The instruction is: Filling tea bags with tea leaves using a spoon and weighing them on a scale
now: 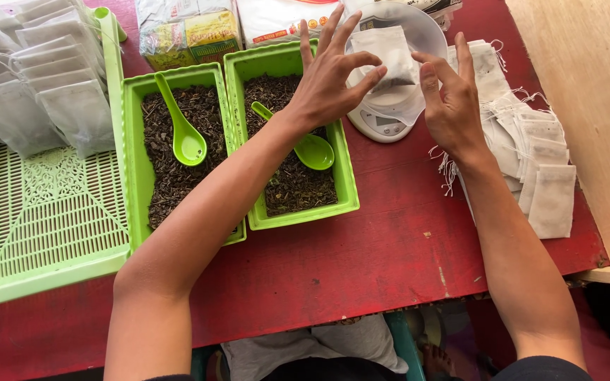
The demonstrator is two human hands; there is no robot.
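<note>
Left hand (330,77) fingers pinching filled tea bag (388,53) over scale (390,106), upper centre; right hand (453,99) fingers spread beside it; green trays (238,70) of loose tea left, empty bags (545,169) right on red counter (375,254).

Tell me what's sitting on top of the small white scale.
A clear bowl sits on the scale, with a white tea bag in it, pinched by the left hand. The bowl covers the scale's platform.
</note>
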